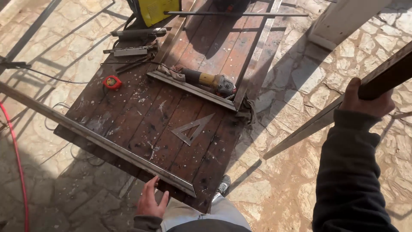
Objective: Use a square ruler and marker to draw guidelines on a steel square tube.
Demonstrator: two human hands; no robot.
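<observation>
My left hand (151,199) rests with fingers spread against the near edge of a dark wooden worktable (141,116), just under a long steel angle bar (98,139) that lies along that edge. My right hand (365,99), in a dark sleeve, grips a second long metal bar (326,118) held up in the air to the right of the table, its lower end pointing down toward the stone floor. A metal triangle square (194,128) lies flat on the boards.
An angle grinder (210,80) lies inside a welded steel frame (193,90). A red tape measure (112,82) sits at the left. A yellow machine (156,10), metal offcuts and cables are at the far end. A red hose (17,163) runs over the stone paving.
</observation>
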